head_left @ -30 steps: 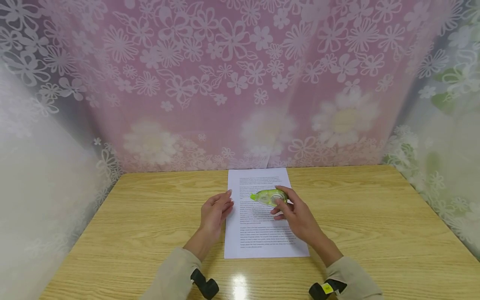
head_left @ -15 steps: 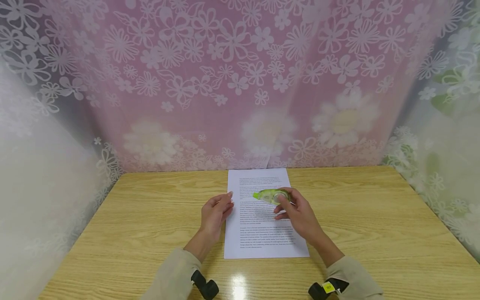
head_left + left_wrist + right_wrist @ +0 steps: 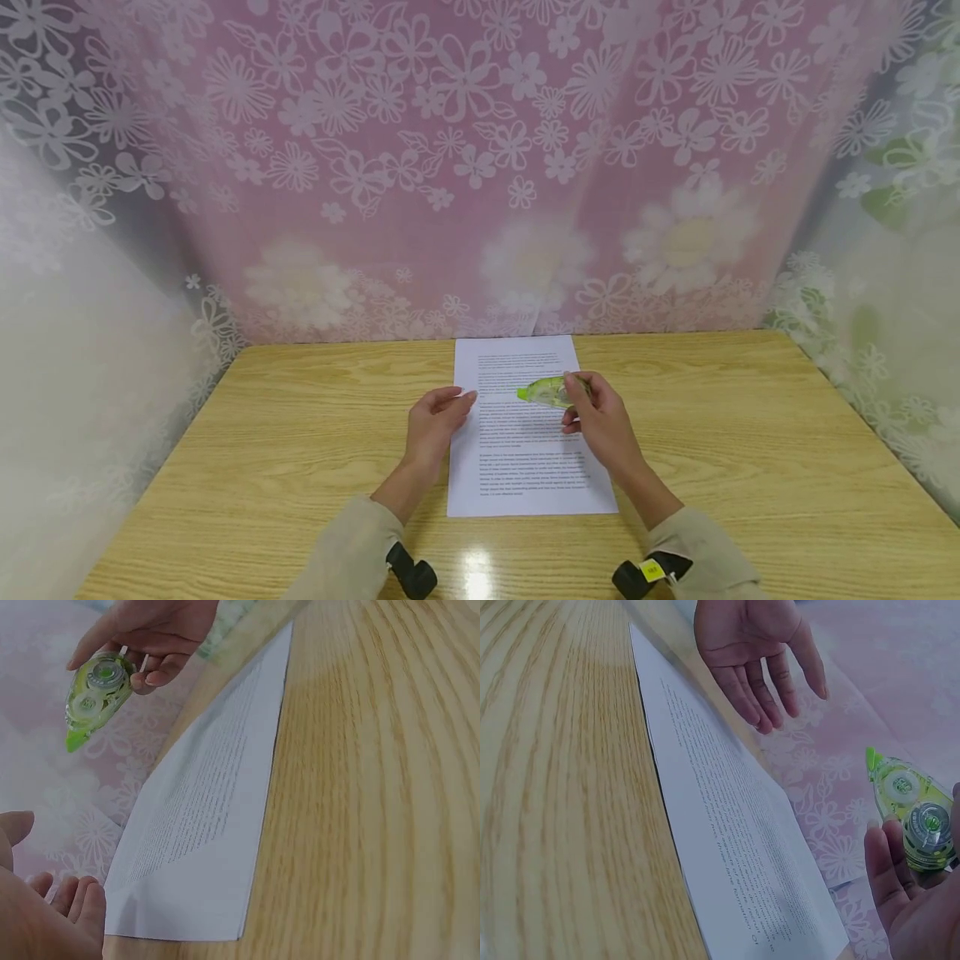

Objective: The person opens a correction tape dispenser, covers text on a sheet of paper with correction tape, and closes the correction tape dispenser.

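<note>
My right hand [image 3: 603, 423] grips a green, see-through correction tape dispenser [image 3: 546, 391] by its rear end, thumb on one side and fingers on the other. Its bright green tip points left, above the paper. Two round reels show through the casing of the correction tape [image 3: 97, 688] in the left wrist view. Under both hands lies a sheet of printed paper [image 3: 525, 483], flat on the table. My left hand [image 3: 435, 425] holds nothing; its relaxed fingers hover over the paper's left edge, thumb apart from them. In the right wrist view, the left hand [image 3: 757, 656] shows its palm.
The paper rests on a wooden table [image 3: 300, 417], its far edge near a pink floral curtain [image 3: 450, 208]. Pale floral sheets hang at the left and right sides. Black wrist cameras sit on both sleeves.
My right hand has moved slightly right with the correction tape, and its thumb has shifted toward the dispenser's rear. The left hand has turned a little, its thumb moving right over the paper.
</note>
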The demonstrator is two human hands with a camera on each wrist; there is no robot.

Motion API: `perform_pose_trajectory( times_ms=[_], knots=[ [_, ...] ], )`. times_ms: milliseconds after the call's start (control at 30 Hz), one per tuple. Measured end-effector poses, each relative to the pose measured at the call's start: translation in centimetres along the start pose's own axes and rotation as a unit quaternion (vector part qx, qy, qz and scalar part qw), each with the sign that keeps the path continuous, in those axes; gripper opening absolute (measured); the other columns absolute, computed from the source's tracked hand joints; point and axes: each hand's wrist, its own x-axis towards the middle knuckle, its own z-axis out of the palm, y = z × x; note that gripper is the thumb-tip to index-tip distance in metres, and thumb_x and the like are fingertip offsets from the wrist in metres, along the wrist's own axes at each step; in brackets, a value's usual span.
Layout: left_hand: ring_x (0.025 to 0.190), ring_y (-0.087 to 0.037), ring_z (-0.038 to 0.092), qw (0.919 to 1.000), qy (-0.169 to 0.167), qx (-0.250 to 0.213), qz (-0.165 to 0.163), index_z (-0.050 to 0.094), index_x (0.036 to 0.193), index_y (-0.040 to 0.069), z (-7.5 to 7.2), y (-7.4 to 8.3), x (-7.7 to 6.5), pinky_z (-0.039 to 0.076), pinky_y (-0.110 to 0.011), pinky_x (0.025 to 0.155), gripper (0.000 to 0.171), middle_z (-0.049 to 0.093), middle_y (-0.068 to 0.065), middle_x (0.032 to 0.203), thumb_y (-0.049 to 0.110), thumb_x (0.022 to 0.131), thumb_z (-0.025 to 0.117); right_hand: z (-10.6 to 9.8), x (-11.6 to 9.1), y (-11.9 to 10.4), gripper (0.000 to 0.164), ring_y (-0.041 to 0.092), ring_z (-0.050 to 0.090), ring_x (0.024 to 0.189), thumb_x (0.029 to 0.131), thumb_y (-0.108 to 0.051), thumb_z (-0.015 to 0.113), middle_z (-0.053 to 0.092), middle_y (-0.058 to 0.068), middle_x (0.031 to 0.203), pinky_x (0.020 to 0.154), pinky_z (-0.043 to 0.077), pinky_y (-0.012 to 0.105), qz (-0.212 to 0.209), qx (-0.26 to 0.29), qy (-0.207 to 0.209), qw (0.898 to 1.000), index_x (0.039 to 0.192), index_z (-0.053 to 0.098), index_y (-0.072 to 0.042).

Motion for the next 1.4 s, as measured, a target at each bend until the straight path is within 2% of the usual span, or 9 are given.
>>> perform_pose_trajectory(
  times_ms=[100,167,333,433,633,900,1133,1267,1400],
  knots=[
    [0.096,-0.020,0.058,0.9973,-0.004,0.066,0.033,0.063,0.117,0.002,0.1,-0.1,0.0,0.051,-0.028,0.082,0.049,0.061,-0.007,0.104,0.029,0.080,0.079,0.0,0.1,0.0,0.046,0.022,0.058,0.070,0.097,-0.045,0.051,0.054,0.016,0.092,0.065,0.055,0.031,0.012,-0.007,0.003,1.000,0.120,0.052,-0.005],
    [0.097,-0.021,0.057,0.9918,-0.015,0.110,0.062,0.064,0.116,0.003,0.1,0.0,-0.1,0.050,-0.030,0.081,0.046,0.063,-0.007,0.104,0.029,0.081,0.078,0.0,0.0,-0.2,0.044,0.022,0.057,0.070,0.098,-0.043,0.050,0.055,0.014,0.090,0.065,0.055,0.031,0.022,-0.007,0.001,1.000,0.121,0.052,-0.005],
    [0.103,-0.029,0.059,0.9667,-0.068,0.192,0.154,0.064,0.115,-0.001,0.1,-0.1,-0.4,0.049,-0.035,0.089,0.041,0.063,-0.014,0.110,0.023,0.084,0.076,0.2,-0.6,-1.9,0.036,0.023,0.057,0.069,0.101,-0.032,0.049,0.055,0.010,0.079,0.066,0.055,0.032,0.034,-0.012,0.000,0.999,0.118,0.052,0.000],
    [0.105,-0.034,0.058,0.9573,-0.090,0.204,0.183,0.063,0.115,-0.002,0.2,-0.3,-0.3,0.048,-0.037,0.091,0.041,0.062,-0.016,0.111,0.022,0.084,0.076,0.4,-1.0,-2.5,0.036,0.022,0.057,0.068,0.101,-0.031,0.049,0.055,0.014,0.078,0.066,0.055,0.032,0.036,-0.017,0.000,0.999,0.116,0.052,0.001],
    [0.101,-0.032,0.060,0.9542,-0.114,0.205,0.185,0.064,0.117,-0.002,0.2,-0.3,0.2,0.050,-0.032,0.088,0.043,0.063,-0.017,0.109,0.022,0.084,0.076,0.3,0.3,0.5,0.046,0.020,0.056,0.067,0.096,-0.046,0.052,0.053,0.012,0.078,0.063,0.054,0.029,0.027,-0.013,-0.004,1.000,0.113,0.055,-0.003],
    [0.092,-0.018,0.064,0.9266,-0.178,0.251,0.216,0.065,0.120,0.001,0.5,-0.1,0.7,0.052,-0.029,0.081,0.040,0.065,-0.010,0.104,0.023,0.087,0.072,0.3,0.1,0.6,0.046,0.020,0.057,0.067,0.096,-0.045,0.054,0.054,0.013,0.078,0.063,0.055,0.031,0.029,-0.010,-0.014,0.999,0.112,0.056,-0.003],
    [0.089,-0.013,0.064,0.9190,-0.208,0.270,0.199,0.067,0.118,0.007,1.1,0.2,0.8,0.052,-0.027,0.078,0.037,0.066,0.002,0.100,0.029,0.089,0.070,0.4,0.0,0.6,0.044,0.021,0.057,0.066,0.096,-0.044,0.055,0.055,0.015,0.078,0.063,0.055,0.033,0.027,-0.007,-0.019,0.999,0.112,0.056,-0.003],
    [0.089,-0.012,0.064,0.9135,-0.225,0.270,0.204,0.070,0.114,0.008,1.1,0.4,0.9,0.052,-0.026,0.077,0.032,0.067,0.002,0.100,0.028,0.090,0.069,0.4,-0.1,0.2,0.040,0.020,0.057,0.065,0.097,-0.040,0.054,0.055,0.014,0.076,0.063,0.055,0.033,0.036,-0.002,-0.023,0.999,0.110,0.056,-0.002],
    [0.089,-0.010,0.064,0.9121,-0.232,0.267,0.208,0.072,0.110,0.010,1.1,0.3,0.9,0.052,-0.025,0.077,0.027,0.067,0.004,0.101,0.027,0.089,0.069,0.6,-0.6,-0.9,0.034,0.020,0.056,0.064,0.100,-0.032,0.052,0.054,0.014,0.074,0.062,0.055,0.033,0.040,-0.004,-0.027,0.999,0.108,0.055,0.000]
  ],
)
